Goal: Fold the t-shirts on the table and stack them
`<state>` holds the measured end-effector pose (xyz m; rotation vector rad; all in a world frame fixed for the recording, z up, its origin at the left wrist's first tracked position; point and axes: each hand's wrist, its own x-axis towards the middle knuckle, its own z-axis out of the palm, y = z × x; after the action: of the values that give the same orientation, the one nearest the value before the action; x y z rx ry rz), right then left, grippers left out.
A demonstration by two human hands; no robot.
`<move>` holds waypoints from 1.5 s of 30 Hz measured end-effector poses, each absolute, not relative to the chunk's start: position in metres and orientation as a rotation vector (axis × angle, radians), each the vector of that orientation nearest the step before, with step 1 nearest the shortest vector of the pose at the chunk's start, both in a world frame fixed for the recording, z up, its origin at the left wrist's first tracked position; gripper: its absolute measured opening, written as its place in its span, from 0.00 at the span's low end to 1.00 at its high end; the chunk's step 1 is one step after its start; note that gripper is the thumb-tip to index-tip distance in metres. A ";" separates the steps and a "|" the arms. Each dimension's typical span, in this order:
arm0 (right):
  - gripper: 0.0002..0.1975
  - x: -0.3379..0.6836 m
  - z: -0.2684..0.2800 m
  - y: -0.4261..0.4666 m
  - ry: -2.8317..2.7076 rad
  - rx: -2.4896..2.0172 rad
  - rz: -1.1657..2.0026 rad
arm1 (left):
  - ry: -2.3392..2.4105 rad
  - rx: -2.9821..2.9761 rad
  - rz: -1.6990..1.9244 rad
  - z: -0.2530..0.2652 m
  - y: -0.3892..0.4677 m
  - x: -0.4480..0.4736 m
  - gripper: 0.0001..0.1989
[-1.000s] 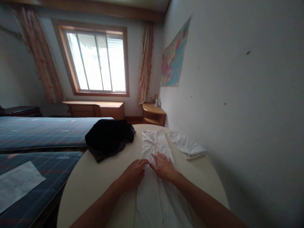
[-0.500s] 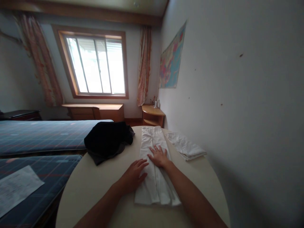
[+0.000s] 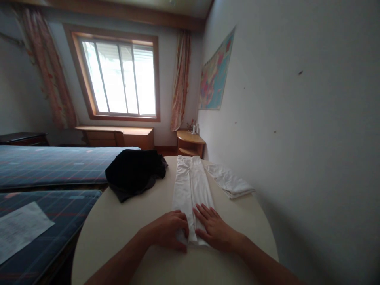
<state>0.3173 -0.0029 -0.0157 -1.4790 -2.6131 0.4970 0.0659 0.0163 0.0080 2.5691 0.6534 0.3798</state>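
Observation:
A white garment [image 3: 182, 190], folded into a long strip, lies on the round cream table [image 3: 118, 237]. Its far end is gathered, and its near end reaches between my hands. At the near left corner, my left hand [image 3: 169, 229] rests with fingers bent over the cloth and the thumb apart from them. My right hand [image 3: 215, 229] lies flat on the near right part, fingers stretched out and palm down. Part of the lower cloth is hidden beneath both hands.
A black garment [image 3: 135, 174] lies bunched at the table's far left. To the right is another folded white cloth [image 3: 231, 182]. Mattresses [image 3: 65, 166] stand left of the table, one with a paper sheet [image 3: 23, 227]. A wall [image 3: 311, 178] is close on the right.
Both hands have moved toward me along the garment, to its near end. The near end now looks narrower. My right hand has gone from the middle of the strip to its lower right.

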 end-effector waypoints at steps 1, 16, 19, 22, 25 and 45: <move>0.36 0.322 -0.015 -0.016 -2.628 -1.460 0.522 | 0.660 2.578 0.375 0.008 0.015 0.066 0.12; 0.21 0.321 -0.018 -0.059 -2.368 -1.364 0.322 | 0.990 2.822 0.336 0.007 0.010 0.081 0.08; 0.23 0.317 -0.020 -0.054 -2.331 -1.337 0.283 | 0.964 2.811 0.356 0.004 0.012 0.079 0.09; 0.31 0.312 -0.015 -0.048 -2.355 -1.352 0.227 | 0.905 2.806 0.369 0.001 0.013 0.077 0.11; 0.23 0.306 -0.003 -0.039 -2.454 -1.391 0.190 | 0.856 2.758 0.365 0.002 0.014 0.073 0.11; 0.26 0.337 -0.010 -0.026 -2.178 -1.097 0.684 | 0.782 2.291 0.661 0.001 0.033 0.051 0.17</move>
<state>0.3374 -0.0261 -0.0103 -1.0971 -2.1777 0.6840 0.0512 0.0330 0.0005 2.2912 0.7817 0.6607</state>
